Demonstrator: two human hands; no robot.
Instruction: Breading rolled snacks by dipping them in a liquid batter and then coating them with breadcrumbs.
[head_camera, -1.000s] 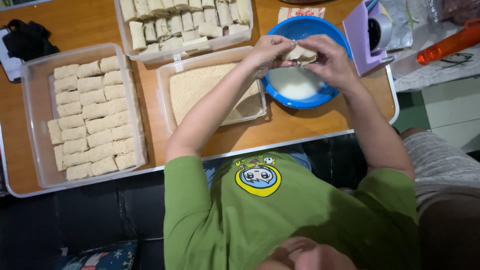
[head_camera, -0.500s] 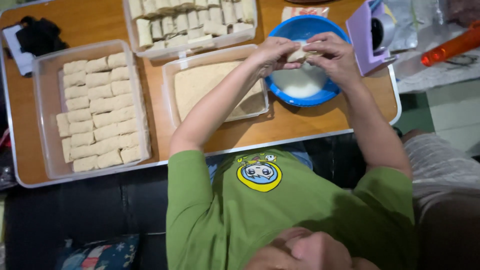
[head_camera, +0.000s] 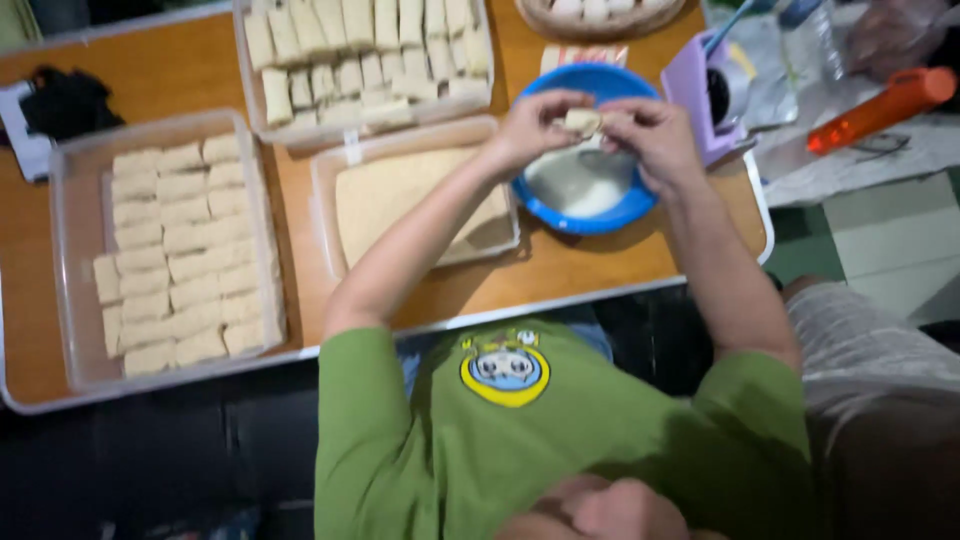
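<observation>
While over the blue bowl (head_camera: 590, 205) | both hands (head_camera: 535, 130) (head_camera: 655, 135) pinch one pale roll (head_camera: 582, 121) between them.

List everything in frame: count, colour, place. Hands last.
small roll: 1, pale, pinched between both hands over the bowl
blue bowl: 1, white liquid inside, table right
clear tub of crumbs: 1, beige, table centre
clear tub of rolls: 1, beige rows, table left
far tub of rolls: 1, clear, beige rows, table top
purple holder: 1, right of bowl
orange tube: 1, far right
black cloth: 1, top left
wooden table: 1, brown
left hand: on roll
right hand: on roll
</observation>
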